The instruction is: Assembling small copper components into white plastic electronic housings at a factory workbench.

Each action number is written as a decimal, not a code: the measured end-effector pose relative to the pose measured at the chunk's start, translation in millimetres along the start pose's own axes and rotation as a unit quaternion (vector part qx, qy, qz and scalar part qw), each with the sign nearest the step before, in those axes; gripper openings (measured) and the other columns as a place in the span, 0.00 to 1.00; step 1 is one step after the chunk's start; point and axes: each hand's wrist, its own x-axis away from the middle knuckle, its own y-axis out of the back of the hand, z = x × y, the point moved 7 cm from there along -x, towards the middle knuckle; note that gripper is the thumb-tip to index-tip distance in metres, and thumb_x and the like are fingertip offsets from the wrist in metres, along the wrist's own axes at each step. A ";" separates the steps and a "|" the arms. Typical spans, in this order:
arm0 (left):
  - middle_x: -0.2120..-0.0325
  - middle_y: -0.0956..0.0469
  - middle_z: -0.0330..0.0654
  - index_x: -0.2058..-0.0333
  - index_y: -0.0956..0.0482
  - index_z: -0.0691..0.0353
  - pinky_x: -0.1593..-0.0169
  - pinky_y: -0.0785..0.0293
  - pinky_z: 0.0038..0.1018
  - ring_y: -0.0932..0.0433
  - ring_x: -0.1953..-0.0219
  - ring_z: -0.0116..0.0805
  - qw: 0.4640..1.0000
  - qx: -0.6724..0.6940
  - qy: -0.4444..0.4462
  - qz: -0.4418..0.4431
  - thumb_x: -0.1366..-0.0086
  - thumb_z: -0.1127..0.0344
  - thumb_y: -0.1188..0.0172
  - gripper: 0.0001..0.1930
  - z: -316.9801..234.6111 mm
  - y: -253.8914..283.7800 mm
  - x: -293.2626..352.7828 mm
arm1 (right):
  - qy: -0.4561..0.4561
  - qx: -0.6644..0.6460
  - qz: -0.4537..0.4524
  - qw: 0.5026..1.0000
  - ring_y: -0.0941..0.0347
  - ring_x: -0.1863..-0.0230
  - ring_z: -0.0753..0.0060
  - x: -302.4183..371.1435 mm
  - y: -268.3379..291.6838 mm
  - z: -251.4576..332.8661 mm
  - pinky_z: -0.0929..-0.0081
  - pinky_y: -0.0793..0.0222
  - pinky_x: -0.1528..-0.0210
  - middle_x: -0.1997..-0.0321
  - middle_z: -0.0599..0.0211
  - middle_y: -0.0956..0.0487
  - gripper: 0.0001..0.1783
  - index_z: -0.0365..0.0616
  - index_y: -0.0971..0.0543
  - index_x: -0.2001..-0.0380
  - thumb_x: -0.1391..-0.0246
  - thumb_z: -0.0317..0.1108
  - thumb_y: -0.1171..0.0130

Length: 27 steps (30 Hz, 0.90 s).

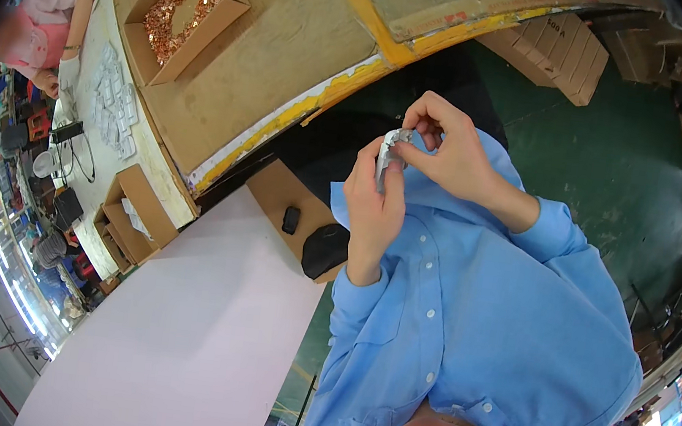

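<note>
A small grey-white part (386, 152) with a notched inner edge is up in front of my blue shirt, between both hands. My left hand (374, 208) is closed around its lower side, with thumb and fingers on either face. My right hand (449, 145) is bent over its upper end, thumb and forefinger pinched against the notched edge. Whether a smaller piece sits in the right fingertips is hidden.
An open cardboard box (223, 11) of copper-coloured metal pieces stands on the brown worktable (264, 76). Several pale parts (115, 113) lie on a side table, where another person (49, 24) works. A white board (192, 314) and cardboard with black items (292, 220) lie left of me.
</note>
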 end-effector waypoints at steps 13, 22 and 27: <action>0.75 0.20 0.45 0.58 0.22 0.66 0.69 0.26 0.23 0.20 0.76 0.31 0.999 -0.021 -0.028 0.030 0.38 0.73 0.45 0.10 5.8 9.2 -2.4 | -0.117 -0.147 0.170 0.967 0.38 0.76 0.89 -5.4 -16.4 -27.4 0.85 0.41 0.73 0.79 0.79 0.30 0.11 0.43 0.27 0.77 0.58 0.30 0.32; 0.76 0.19 0.45 0.58 0.22 0.66 0.69 0.23 0.24 0.16 0.73 0.34 0.998 -0.035 -0.031 0.041 0.34 0.73 0.47 0.08 5.7 6.3 -2.9 | -0.115 -0.125 0.144 0.975 0.38 0.75 0.88 -2.8 -14.7 -25.3 0.84 0.42 0.73 0.80 0.79 0.31 0.11 0.42 0.29 0.79 0.60 0.28 0.33; 0.76 0.19 0.45 0.58 0.21 0.66 0.70 0.23 0.23 0.17 0.75 0.33 0.997 -0.039 -0.045 0.046 0.34 0.74 0.47 0.08 3.8 7.4 -3.8 | -0.109 -0.119 0.137 0.977 0.39 0.75 0.87 -0.2 -17.3 -26.5 0.83 0.42 0.74 0.80 0.79 0.31 0.11 0.42 0.29 0.79 0.59 0.29 0.34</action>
